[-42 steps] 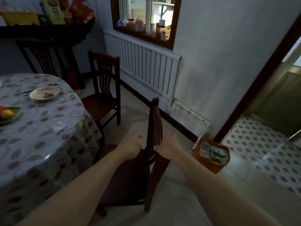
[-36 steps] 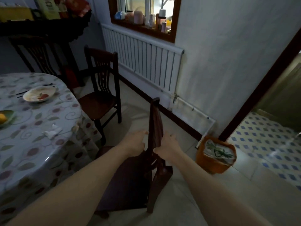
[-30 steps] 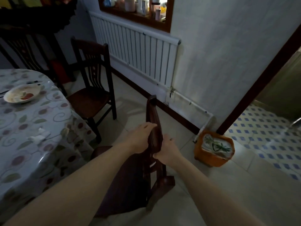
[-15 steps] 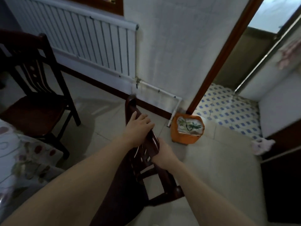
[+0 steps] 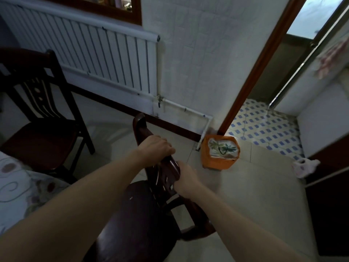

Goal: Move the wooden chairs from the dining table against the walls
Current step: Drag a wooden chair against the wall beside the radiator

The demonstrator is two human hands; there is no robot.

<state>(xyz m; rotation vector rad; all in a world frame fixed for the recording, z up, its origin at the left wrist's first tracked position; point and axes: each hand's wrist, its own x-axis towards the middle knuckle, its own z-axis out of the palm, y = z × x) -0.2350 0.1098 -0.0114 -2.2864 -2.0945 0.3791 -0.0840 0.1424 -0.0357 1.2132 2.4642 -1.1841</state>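
A dark wooden chair point(image 5: 136, 214) stands right below me, its back turned toward the white wall point(image 5: 198, 63). My left hand point(image 5: 155, 148) is closed over the top rail of its back. My right hand point(image 5: 186, 179) grips the near end of the same rail. A second dark wooden chair point(image 5: 40, 135) stands at the left, beside the dining table point(image 5: 17, 186) with its patterned cloth.
A white radiator point(image 5: 85, 59) runs along the wall under a window. An orange bin point(image 5: 220, 152) sits on the floor by the pipe corner. A doorway point(image 5: 264, 129) with blue-patterned tiles opens at the right. A dark cabinet point(image 5: 328, 205) stands at the far right.
Both hands went from hovering beside the chair's back to gripping its top rail. My view swung right and down, away from the table toward the wall and doorway.
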